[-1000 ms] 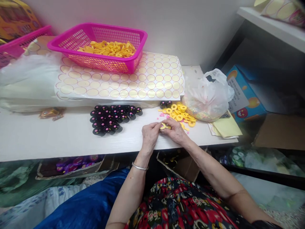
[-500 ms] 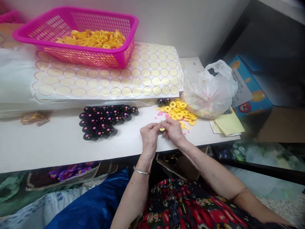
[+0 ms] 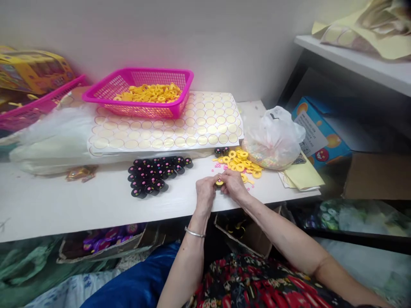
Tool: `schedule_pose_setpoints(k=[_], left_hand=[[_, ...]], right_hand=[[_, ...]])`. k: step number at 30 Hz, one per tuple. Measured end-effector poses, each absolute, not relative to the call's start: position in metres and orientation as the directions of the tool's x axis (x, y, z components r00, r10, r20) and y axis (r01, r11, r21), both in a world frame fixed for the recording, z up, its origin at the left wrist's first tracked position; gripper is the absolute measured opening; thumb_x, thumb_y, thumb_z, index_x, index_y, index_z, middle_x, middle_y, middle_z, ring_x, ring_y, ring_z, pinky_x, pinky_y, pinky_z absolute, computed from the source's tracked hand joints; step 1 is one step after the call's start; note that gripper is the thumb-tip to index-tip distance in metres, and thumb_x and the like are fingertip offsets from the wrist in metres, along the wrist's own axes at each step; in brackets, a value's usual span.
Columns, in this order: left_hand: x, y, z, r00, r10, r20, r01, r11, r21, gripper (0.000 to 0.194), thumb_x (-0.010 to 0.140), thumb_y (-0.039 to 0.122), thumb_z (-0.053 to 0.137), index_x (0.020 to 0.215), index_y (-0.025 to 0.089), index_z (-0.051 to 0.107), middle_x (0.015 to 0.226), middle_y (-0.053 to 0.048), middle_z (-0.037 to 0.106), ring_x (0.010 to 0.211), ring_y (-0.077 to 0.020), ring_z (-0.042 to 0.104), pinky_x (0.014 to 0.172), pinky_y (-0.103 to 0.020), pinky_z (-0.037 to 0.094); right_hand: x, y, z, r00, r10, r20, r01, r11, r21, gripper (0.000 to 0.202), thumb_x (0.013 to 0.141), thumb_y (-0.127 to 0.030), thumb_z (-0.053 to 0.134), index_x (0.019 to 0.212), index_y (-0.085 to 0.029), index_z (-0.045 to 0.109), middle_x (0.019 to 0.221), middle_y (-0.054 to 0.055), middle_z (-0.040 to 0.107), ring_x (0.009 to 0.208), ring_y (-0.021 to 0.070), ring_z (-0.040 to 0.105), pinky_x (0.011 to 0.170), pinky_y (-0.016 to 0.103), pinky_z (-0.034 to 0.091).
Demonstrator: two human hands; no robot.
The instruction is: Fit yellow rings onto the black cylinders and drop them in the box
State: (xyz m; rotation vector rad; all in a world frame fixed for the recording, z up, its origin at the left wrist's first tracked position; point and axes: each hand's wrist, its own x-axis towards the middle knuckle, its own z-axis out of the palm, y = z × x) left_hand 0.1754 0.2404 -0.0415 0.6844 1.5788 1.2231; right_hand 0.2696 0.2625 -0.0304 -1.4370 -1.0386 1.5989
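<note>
My left hand point(image 3: 206, 191) and my right hand point(image 3: 234, 185) meet over the table's front part, fingers pinched together on one small round yellow piece point(image 3: 219, 182). A dark spot shows at its middle; fingers cover the rest. Just beyond my right hand lies a loose pile of yellow ring-shaped pieces with tabs point(image 3: 239, 160), and tiny pink beads point(image 3: 219, 165) are scattered around it. Two black round pieces point(image 3: 221, 152) sit behind the pile. To the left of my hands, several black round pieces with pink dots on top point(image 3: 150, 175) stand close together in rows.
A pink basket point(image 3: 178, 112) of yellow pieces rests on sticker sheets point(image 3: 205, 139) at the back. On the right are a tied plastic bag point(image 3: 272, 141), yellow paper point(image 3: 303, 176) and a blue box point(image 3: 321, 132). Open cartons point(image 3: 69, 252) sit below the table edge.
The view has tilted up and turned slightly left, so the shelf at right and a yellow box at left show more. Both hands stay together on the small yellow piece.
</note>
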Motion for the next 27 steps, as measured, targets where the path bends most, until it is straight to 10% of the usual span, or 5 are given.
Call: schedule_pose_setpoints(k=[14, 20, 27], left_hand=[[0.163, 0.219, -0.043, -0.110, 0.993, 0.039, 0.106, -0.028, 0.994, 0.034, 0.057, 0.032, 0.076, 0.086, 0.015, 0.068, 0.081, -0.002, 0.058, 0.065, -0.0088, 0.048, 0.062, -0.022, 0.039], [0.167, 0.201, -0.023, -0.084, 0.969, 0.234, 0.233, -0.210, 0.950, 0.031, 0.065, 0.034, 0.073, 0.092, 0.018, 0.068, 0.084, -0.003, 0.060, 0.078, -0.0147, 0.052, 0.068, -0.026, 0.042], [0.167, 0.185, -0.007, 0.097, 0.913, 0.396, 0.468, -0.393, 0.791, 0.026, 0.070, 0.035, 0.070, 0.092, 0.020, 0.069, 0.086, -0.006, 0.063, 0.087, -0.0194, 0.050, 0.079, -0.033, 0.042]], right_hand=[[0.285, 0.251, -0.030, -0.190, 0.959, -0.212, -0.121, -0.237, -0.964, 0.034, 0.070, -0.042, 0.063, 0.056, -0.013, 0.054, 0.044, -0.004, 0.045, 0.037, 0.0055, 0.036, 0.035, 0.019, 0.025], [0.318, 0.226, -0.025, -0.416, 0.894, -0.168, -0.480, -0.373, -0.794, 0.041, 0.068, -0.038, 0.071, 0.104, -0.019, 0.063, 0.093, 0.003, 0.063, 0.069, 0.0092, 0.056, 0.061, 0.022, 0.046], [0.346, 0.220, -0.022, -0.768, 0.625, -0.140, -0.356, -0.599, -0.718, 0.056, 0.060, -0.033, 0.079, 0.111, -0.016, 0.061, 0.105, 0.009, 0.062, 0.091, 0.0192, 0.061, 0.081, 0.037, 0.049]])
